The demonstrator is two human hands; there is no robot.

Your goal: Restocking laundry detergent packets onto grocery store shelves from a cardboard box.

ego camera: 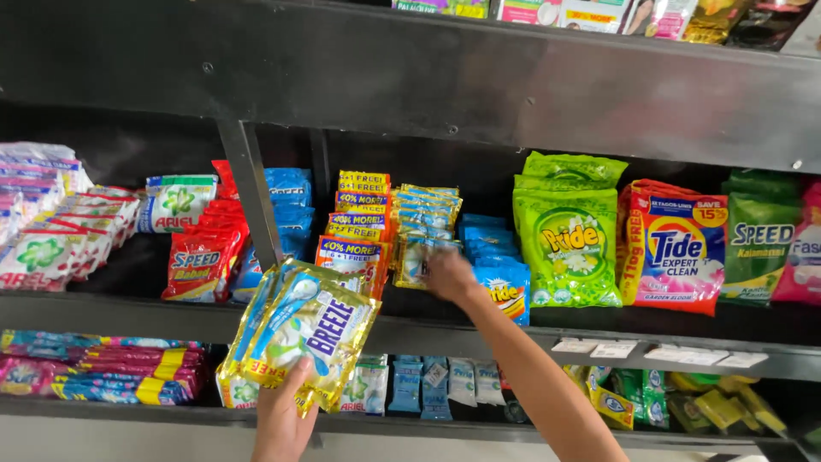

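Observation:
My left hand [284,419] holds up a fanned bunch of gold-and-blue detergent sachets [299,329] in front of the middle shelf. My right hand [449,275] reaches into the middle shelf and touches a row of gold-and-blue sachets [419,235] standing between orange-red sachets [355,231] and small blue packs [500,265]. The hand is blurred, so whether its fingers grip a sachet is unclear.
Dark metal shelving [428,334] holds many detergent packs: white-and-red ones [51,239] at left, red ones [201,257], large green bags [569,244], a red-orange bag [680,248], dark green bags [761,244]. The lower shelf has striped sachets [94,368] and small packets [436,385].

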